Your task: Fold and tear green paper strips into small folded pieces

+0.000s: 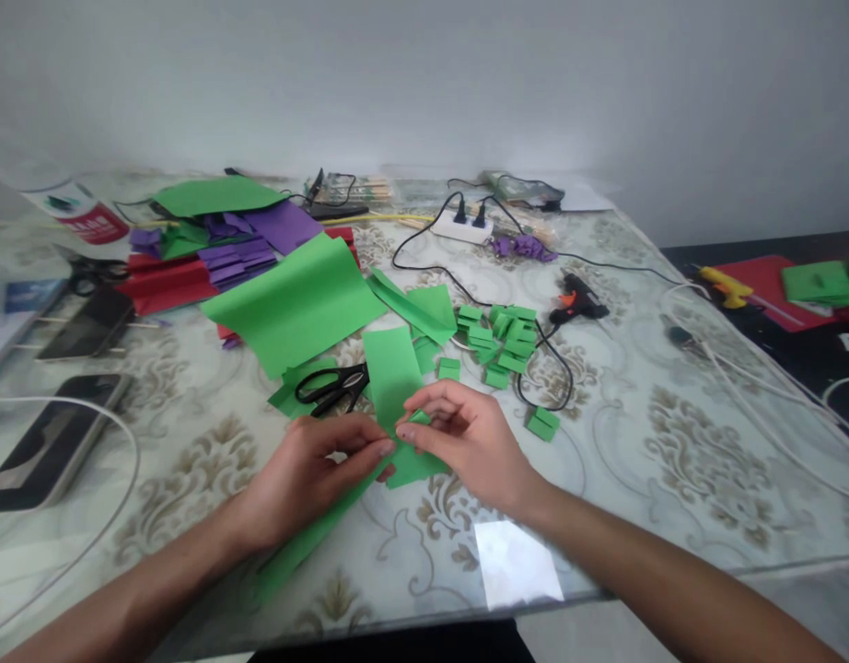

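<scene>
Between the thumb and fingers of my left hand (320,471) is a long green paper strip (314,539), which slants down toward the table's near edge. My right hand (472,447) pinches a small green paper piece (420,418) close to the left fingertips. Beneath both hands lies a flat green paper rectangle (391,368). Black-handled scissors (336,387) rest just beyond my left hand, their blades partly hidden by paper. Farther right is a cluster of small folded green paper pieces (514,348), with one folded piece (543,423) apart from it.
Large green sheet (300,299), purple folded papers (238,261) and red paper (166,284) lie back left. A black glue gun (577,299) sits right, its cord looping near the green pieces. Behind stands a white power strip (462,226). Two phones (52,442) (86,324) lie left.
</scene>
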The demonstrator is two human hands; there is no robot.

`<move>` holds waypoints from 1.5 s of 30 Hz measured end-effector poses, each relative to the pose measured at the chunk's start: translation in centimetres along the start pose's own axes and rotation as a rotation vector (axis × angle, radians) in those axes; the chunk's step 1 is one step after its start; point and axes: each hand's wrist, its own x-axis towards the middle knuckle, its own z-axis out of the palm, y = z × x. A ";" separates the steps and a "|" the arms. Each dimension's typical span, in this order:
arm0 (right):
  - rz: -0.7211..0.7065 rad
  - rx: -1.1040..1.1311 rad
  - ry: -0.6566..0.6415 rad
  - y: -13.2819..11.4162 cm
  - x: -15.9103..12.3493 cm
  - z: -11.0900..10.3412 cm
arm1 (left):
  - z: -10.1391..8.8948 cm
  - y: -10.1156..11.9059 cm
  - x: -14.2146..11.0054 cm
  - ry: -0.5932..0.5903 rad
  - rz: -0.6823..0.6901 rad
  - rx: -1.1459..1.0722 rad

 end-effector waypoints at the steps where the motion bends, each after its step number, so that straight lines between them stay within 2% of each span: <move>1: -0.002 0.004 -0.001 -0.1 0.0 0.0 | 0.0 0.0 0.0 0.011 0.007 0.006; 4: -0.021 0.016 0.000 -0.3 0.0 -0.1 | 0.1 0.0 0.0 0.031 0.015 0.005; 10: -0.010 0.048 0.014 -0.8 0.2 -0.5 | -0.1 0.1 -0.1 -0.008 -0.005 -0.026; 16: -0.118 -0.076 0.045 -0.5 0.1 -0.6 | -0.2 0.0 -0.2 -0.026 0.020 -0.033; 22: -0.123 -0.144 -0.036 -0.3 -0.4 -0.1 | 0.0 -0.2 0.1 -0.035 -0.002 -0.138; 28: -0.247 -0.165 -0.041 -0.6 -0.7 -0.3 | -0.1 -0.2 0.1 0.024 -0.064 -0.312; 31: -0.259 -0.165 -0.066 -0.6 -0.8 -0.4 | -0.1 -0.2 0.1 0.011 -0.078 -0.371; 39: -0.228 -0.169 -0.090 -0.2 -0.8 -0.2 | -0.1 -0.1 -0.1 -0.029 -0.055 -0.453; 45: -0.302 -0.184 -0.069 0.2 -0.6 -0.2 | -0.1 0.1 0.0 -0.016 -0.041 -0.434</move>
